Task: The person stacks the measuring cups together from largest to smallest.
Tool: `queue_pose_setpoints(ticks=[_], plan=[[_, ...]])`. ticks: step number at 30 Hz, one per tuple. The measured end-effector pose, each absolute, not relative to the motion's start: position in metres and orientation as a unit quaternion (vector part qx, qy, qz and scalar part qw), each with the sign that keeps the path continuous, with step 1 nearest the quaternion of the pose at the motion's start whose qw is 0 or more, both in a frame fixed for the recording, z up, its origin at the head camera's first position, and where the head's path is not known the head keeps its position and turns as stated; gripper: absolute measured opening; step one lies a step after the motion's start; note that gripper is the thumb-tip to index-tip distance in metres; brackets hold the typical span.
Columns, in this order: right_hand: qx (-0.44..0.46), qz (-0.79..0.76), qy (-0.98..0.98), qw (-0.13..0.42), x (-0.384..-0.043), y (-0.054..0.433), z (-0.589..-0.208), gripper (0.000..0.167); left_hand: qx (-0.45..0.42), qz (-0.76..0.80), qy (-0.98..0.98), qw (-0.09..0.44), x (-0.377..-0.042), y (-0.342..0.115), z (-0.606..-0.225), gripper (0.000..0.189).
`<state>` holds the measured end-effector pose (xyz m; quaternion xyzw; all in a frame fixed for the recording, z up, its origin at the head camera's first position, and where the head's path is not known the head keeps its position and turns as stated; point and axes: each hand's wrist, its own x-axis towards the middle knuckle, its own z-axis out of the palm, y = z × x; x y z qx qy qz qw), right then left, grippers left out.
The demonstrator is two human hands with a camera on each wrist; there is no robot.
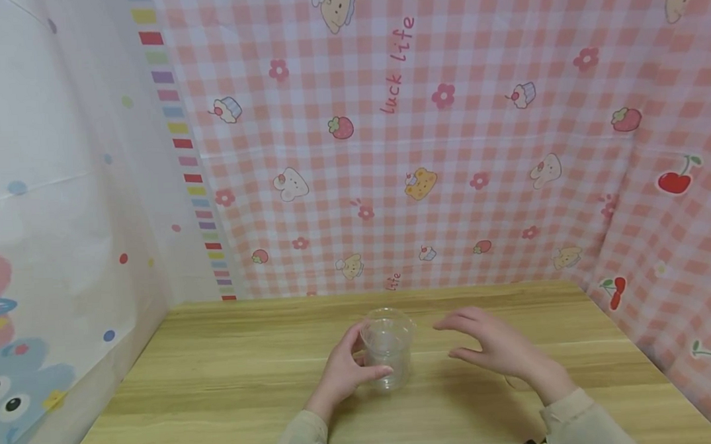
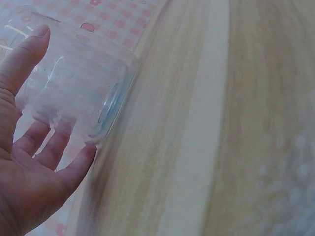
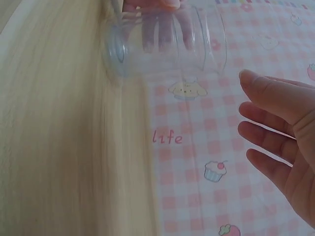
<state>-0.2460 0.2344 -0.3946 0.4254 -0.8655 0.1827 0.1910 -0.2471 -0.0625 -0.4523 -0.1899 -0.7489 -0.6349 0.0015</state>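
Observation:
A clear plastic cup (image 1: 391, 356) with a wide round rim stands upright on the wooden table, a little right of the middle in the head view. My left hand (image 1: 348, 371) holds it from the left, thumb across the near side and fingers round the back; the left wrist view shows those fingers (image 2: 81, 164) through and below the clear wall. To the right of the cup, my right hand (image 1: 493, 345) hovers apart from it with nothing in its grasp. Its thumb and fingers are spread and gently bent towards the cup (image 3: 167, 44) in the right wrist view.
Beneath my right wrist, a thin clear curved edge (image 1: 516, 382) shows on the table (image 1: 220, 387), mostly hidden by the arm. A pink checked cloth (image 1: 388, 148) hangs behind the table, and a white printed cloth (image 1: 81, 227) closes off the left side.

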Motion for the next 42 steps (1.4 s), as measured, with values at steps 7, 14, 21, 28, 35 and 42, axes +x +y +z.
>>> queue_pose_setpoints(ticks=[7,14,21,28,35,42], plan=[[0.417,0.191,-0.868,0.188,-0.242,0.245,-0.399,0.048,-0.19,-0.634,-0.75,0.001,-0.248,-0.063,-0.453,0.087],[0.418,0.19,-0.865,0.204,-0.24,0.256,-0.401,0.052,-0.19,-0.634,-0.749,-0.001,-0.248,-0.063,-0.452,0.087],[0.41,0.18,-0.869,0.21,-0.238,0.266,-0.404,0.053,-0.192,-0.635,-0.748,0.003,-0.255,-0.062,-0.462,0.087],[0.405,0.169,-0.87,0.223,-0.235,0.274,-0.403,0.057,-0.189,-0.628,-0.755,0.004,-0.269,-0.064,-0.484,0.09],[0.399,0.169,-0.878,0.203,-0.233,0.282,-0.403,0.058,-0.193,-0.626,-0.756,0.002,-0.27,-0.065,-0.486,0.09],[0.389,0.169,-0.887,0.184,-0.231,0.29,-0.404,0.065,-0.19,-0.622,-0.759,-0.002,-0.271,-0.065,-0.485,0.09]])
